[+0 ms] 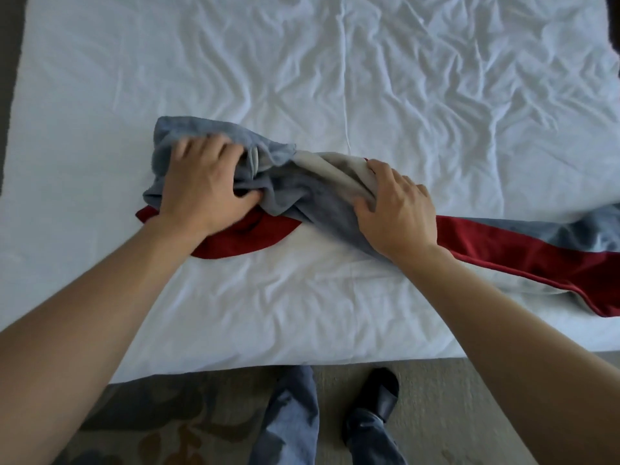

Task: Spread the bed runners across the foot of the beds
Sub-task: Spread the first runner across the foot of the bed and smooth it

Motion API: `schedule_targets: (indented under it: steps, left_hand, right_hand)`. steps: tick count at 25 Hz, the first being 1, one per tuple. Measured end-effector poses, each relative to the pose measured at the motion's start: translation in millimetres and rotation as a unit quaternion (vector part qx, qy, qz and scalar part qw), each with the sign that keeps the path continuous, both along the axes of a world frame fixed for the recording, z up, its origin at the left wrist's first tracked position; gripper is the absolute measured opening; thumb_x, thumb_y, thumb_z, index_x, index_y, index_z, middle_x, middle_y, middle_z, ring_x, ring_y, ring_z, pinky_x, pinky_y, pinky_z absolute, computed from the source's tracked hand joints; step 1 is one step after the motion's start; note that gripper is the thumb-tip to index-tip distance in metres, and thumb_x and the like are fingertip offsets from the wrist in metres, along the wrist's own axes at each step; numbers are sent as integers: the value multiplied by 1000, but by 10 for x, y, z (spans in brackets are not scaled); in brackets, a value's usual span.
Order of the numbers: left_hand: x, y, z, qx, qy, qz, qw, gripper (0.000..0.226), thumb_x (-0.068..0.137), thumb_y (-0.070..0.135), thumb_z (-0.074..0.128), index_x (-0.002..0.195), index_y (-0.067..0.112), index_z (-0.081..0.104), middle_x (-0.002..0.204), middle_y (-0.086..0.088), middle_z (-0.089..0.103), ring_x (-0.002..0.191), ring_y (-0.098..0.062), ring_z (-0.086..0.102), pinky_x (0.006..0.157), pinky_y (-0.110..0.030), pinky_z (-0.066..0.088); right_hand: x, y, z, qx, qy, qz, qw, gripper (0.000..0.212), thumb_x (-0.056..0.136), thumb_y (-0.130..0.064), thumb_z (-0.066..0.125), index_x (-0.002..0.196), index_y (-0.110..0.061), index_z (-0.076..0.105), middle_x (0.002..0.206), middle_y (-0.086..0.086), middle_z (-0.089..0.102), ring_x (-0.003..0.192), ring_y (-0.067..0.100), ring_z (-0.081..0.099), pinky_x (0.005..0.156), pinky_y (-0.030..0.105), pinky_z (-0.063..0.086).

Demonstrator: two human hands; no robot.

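A grey-blue and dark red bed runner [312,193] lies bunched and twisted across the white bed [335,78] near its foot edge. Its right part stretches flatter toward the right edge of view, red stripe toward me. My left hand [204,186] grips the crumpled left end of the runner, fingers curled into the grey folds, red fabric under the wrist. My right hand [396,209] clutches the twisted middle, thumb and fingers wrapped round the roll of cloth. The runner's far right end runs out of view.
The bed's foot edge [268,360] runs just in front of my legs. Below it lies a patterned grey-brown carpet [188,427], with my jeans leg and a dark shoe [375,394]. A dark floor strip shows along the bed's left side.
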State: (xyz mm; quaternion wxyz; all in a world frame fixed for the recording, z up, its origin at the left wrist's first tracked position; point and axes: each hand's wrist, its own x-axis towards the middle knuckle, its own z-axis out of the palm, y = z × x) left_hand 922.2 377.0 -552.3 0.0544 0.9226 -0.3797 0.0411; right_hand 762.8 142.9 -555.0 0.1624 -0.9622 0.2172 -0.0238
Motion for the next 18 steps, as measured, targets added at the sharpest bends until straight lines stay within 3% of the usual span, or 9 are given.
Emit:
schedule_targets:
  steps: [3, 5, 7, 9, 11, 12, 13, 15, 18]
  left_hand:
    - [-246, 239, -61, -71, 7, 21, 997, 45, 93, 56, 52, 96, 16, 71, 93, -2, 65, 92, -27, 58, 89, -43, 34]
    - [-97, 185, 21, -117, -34, 49, 991, 49, 98, 50, 49, 71, 17, 72, 86, 1, 64, 90, -26, 54, 86, -41, 30]
    - [126, 1, 88, -56, -72, 33, 995, 40, 91, 48, 60, 66, 18, 70, 90, -1, 62, 97, -29, 51, 88, -42, 28]
    - [337, -210, 56, 70, -28, 1, 997, 32, 74, 47, 72, 90, 20, 67, 115, -6, 57, 116, -32, 45, 100, -45, 27]
    - [453, -313, -22, 227, 72, -20, 971, 91, 62, 52, 75, 137, 16, 40, 145, -14, 36, 138, -34, 28, 114, -51, 18]
    - [480, -315, -86, 278, 113, -18, 954, 111, 59, 55, 75, 148, 16, 21, 147, -16, 35, 139, -34, 30, 116, -53, 14]
    - [478, -306, -141, 306, 142, -13, 941, 114, 60, 56, 74, 149, 16, 15, 136, -15, 48, 129, -33, 44, 116, -52, 16]
    - [465, -273, -243, 320, 167, -14, 932, 75, 68, 50, 68, 126, 12, 38, 93, -4, 64, 86, -26, 60, 102, -46, 36]
    - [455, -263, -234, 273, 129, -33, 953, 21, 82, 37, 60, 90, 21, 48, 73, 1, 54, 69, -24, 50, 81, -40, 39]
  right_hand:
    - [-35, 69, -78, 21, 32, -13, 999, 46, 92, -41, 53, 131, -18, 51, 114, 2, 65, 100, 27, 60, 89, 40, 42]
    - [-25, 75, -101, 25, 13, -26, 999, 36, 94, -46, 50, 113, -20, 65, 105, 1, 65, 93, 25, 60, 85, 40, 45]
    - [-20, 88, -104, 54, -7, -27, 998, 35, 94, -46, 52, 89, -19, 74, 100, -1, 64, 86, 22, 58, 81, 39, 46]
    - [-13, 120, -106, 75, 1, -18, 997, 34, 92, -46, 57, 81, -18, 75, 99, -3, 64, 85, 20, 57, 80, 38, 45]
    - [-4, 125, -142, 75, 37, -1, 996, 29, 87, -45, 63, 91, -17, 72, 100, -1, 64, 88, 23, 58, 79, 39, 46]
    - [7, 122, -151, 78, 63, 4, 995, 34, 83, -46, 66, 104, -18, 68, 102, 0, 63, 91, 25, 59, 80, 39, 47]
    - [29, 117, -164, 86, 93, 5, 992, 47, 80, -46, 69, 117, -19, 61, 105, 1, 63, 95, 26, 59, 81, 40, 48]
    - [83, 105, -200, 87, 142, 15, 986, 62, 76, -42, 72, 128, -18, 49, 107, 3, 62, 100, 28, 59, 82, 42, 48]
    - [156, 101, -227, 22, 161, 67, 984, 25, 80, -19, 63, 96, -15, 44, 85, 2, 53, 84, 34, 59, 71, 37, 36]
